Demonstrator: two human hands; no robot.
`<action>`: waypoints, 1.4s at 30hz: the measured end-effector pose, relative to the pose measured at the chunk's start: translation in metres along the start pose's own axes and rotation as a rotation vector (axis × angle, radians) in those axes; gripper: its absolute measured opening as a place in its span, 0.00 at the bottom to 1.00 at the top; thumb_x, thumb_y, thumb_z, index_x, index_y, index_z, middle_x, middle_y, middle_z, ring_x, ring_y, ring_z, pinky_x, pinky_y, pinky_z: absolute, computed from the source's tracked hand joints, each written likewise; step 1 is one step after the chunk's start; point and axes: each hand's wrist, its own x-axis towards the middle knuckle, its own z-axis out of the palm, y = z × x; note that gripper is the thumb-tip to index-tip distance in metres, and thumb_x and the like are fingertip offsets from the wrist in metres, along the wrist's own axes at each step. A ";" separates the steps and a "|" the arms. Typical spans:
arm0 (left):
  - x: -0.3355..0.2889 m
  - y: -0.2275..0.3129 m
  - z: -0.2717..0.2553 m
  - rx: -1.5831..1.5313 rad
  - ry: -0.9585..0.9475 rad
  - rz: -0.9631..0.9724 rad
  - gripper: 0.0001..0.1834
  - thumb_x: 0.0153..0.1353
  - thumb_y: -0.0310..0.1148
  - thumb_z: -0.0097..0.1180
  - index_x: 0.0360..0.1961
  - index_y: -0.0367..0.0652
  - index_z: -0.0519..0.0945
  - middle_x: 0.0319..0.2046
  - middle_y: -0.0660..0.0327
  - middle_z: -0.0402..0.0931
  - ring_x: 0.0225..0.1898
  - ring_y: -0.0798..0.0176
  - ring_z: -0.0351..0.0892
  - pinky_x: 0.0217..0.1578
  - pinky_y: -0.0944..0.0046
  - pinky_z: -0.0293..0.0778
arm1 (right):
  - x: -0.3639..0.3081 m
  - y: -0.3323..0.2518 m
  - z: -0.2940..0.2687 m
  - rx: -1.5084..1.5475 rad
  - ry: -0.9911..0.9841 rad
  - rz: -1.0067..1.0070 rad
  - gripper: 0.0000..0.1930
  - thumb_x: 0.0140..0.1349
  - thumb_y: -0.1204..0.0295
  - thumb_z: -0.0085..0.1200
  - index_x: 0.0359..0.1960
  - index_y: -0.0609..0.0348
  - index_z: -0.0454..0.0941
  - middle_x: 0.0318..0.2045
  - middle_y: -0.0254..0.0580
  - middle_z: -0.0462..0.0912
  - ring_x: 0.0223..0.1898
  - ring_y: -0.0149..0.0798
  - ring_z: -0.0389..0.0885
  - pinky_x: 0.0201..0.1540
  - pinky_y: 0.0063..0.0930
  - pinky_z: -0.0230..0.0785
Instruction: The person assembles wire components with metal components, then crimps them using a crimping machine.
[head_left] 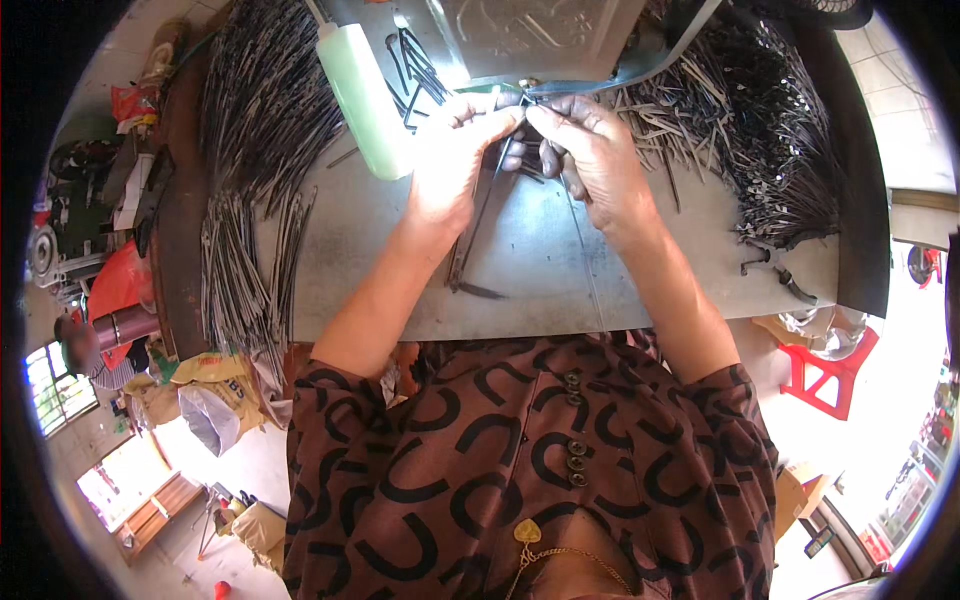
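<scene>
My left hand [455, 150] is closed, pinching a long thin dark metal strip [484, 205] whose lower end hangs toward the near edge of the table. My right hand [595, 150] is closed too, with a second, thinner strip [580, 230] running down from its fingers. Under a bright light, the fingertips of both hands meet; the small ends pinched there are mostly hidden. Close to my left hand leans a pale green plastic bottle [365, 100]. Several short black pieces [412, 65] lie beyond it.
Long dark strips [255, 110] are heaped on the left of the grey metal table [375, 265], and more strips [770, 120] on the right. Pliers [780, 270] lie near the right edge. A metal tray [545, 45] stands at the far side. A red stool [828, 375] is beyond the table's right corner.
</scene>
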 end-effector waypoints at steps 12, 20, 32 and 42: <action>-0.016 -0.011 -0.001 -0.004 0.003 0.016 0.09 0.56 0.24 0.57 0.38 0.36 0.75 0.32 0.63 0.77 0.33 0.72 0.75 0.39 0.72 0.71 | -0.018 0.009 -0.004 -0.076 -0.015 0.003 0.11 0.63 0.65 0.51 0.36 0.61 0.74 0.16 0.33 0.74 0.11 0.20 0.64 0.10 0.14 0.51; -0.011 -0.013 0.000 0.078 -0.051 0.060 0.10 0.55 0.25 0.61 0.35 0.38 0.73 0.27 0.63 0.76 0.27 0.73 0.75 0.30 0.73 0.71 | -0.028 0.003 -0.005 -0.076 -0.035 0.019 0.10 0.63 0.66 0.51 0.34 0.60 0.75 0.20 0.31 0.76 0.13 0.19 0.67 0.10 0.13 0.53; -0.001 -0.017 0.003 0.120 0.089 0.184 0.10 0.52 0.23 0.61 0.35 0.40 0.73 0.28 0.65 0.74 0.30 0.73 0.72 0.34 0.72 0.69 | -0.006 -0.001 -0.012 -0.032 -0.124 0.008 0.10 0.62 0.65 0.52 0.38 0.59 0.76 0.23 0.30 0.77 0.15 0.19 0.68 0.11 0.12 0.52; -0.001 -0.012 0.003 0.046 0.034 0.029 0.10 0.54 0.28 0.61 0.34 0.37 0.73 0.24 0.62 0.75 0.23 0.71 0.73 0.25 0.72 0.71 | -0.003 -0.008 -0.011 -0.161 -0.101 0.036 0.10 0.61 0.66 0.54 0.37 0.59 0.77 0.19 0.29 0.77 0.13 0.17 0.66 0.11 0.11 0.50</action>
